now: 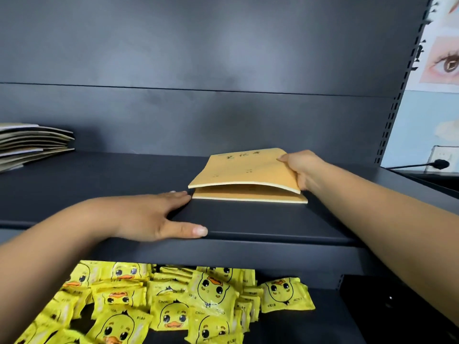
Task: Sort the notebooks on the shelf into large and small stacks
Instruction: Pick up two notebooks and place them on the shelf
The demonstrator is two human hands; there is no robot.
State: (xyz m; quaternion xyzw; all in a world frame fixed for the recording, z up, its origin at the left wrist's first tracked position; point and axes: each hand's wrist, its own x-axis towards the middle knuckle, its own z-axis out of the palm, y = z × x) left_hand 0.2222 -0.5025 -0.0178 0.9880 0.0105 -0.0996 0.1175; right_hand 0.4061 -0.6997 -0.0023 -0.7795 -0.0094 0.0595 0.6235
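On the dark shelf (248, 219), a notebook stack (32, 145) at nine o'clock is cut off by the frame, its count unclear. Two orange notebooks (246, 180) sit at centre. The right hand (301, 170) pinches the upper one's right edge, its fingers hidden beneath, while the left hand (151, 217) lies flat with fingers straight beside them.

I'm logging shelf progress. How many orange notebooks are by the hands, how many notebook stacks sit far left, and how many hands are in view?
Orange notebooks: 2, top notebook over bottom notebook
Far-left stack: 1
Hands: 2, left hand, right hand
Total: 5

Head view, close, looking forward and down at dark shelf (248, 219)
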